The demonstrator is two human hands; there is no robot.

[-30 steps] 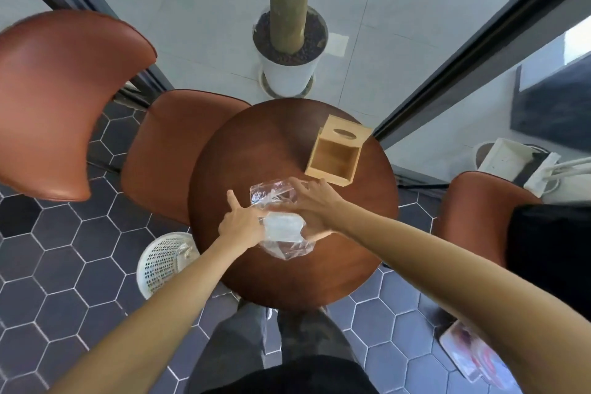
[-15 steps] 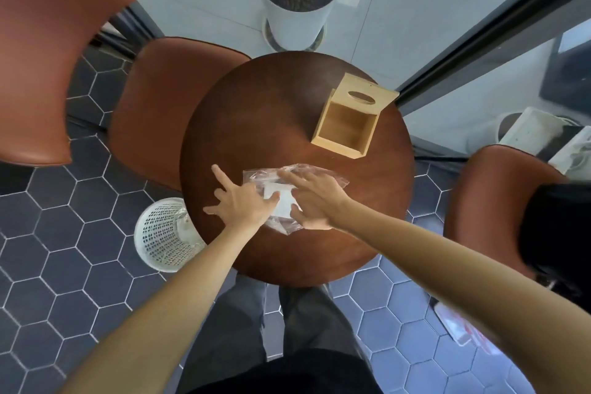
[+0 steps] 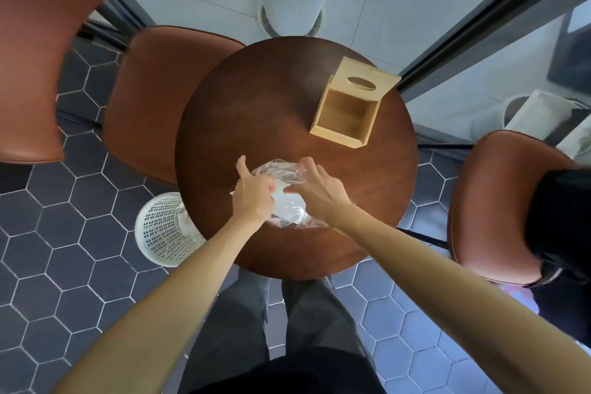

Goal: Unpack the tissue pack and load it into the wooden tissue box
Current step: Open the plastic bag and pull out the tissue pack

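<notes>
The tissue pack (image 3: 287,206), white tissues in crinkled clear plastic, lies on the near part of the round dark wooden table (image 3: 256,112). My left hand (image 3: 252,193) grips its left side, thumb raised. My right hand (image 3: 318,190) pinches the wrapper from the right, fingers spread over the top. The wooden tissue box (image 3: 347,113) stands open and hollow at the table's far right, its lid with an oval slot tilted up behind it.
A white perforated waste basket (image 3: 166,230) stands on the floor left of the table. Brown leather chairs sit at the far left (image 3: 160,89) and right (image 3: 499,201). A white planter (image 3: 291,6) stands beyond the table. Dark hexagon tiles cover the floor.
Both hands stayed on the pack and shifted their hold; the left hand has curled tighter onto the wrapper. The camera tilted down and closer to the table.
</notes>
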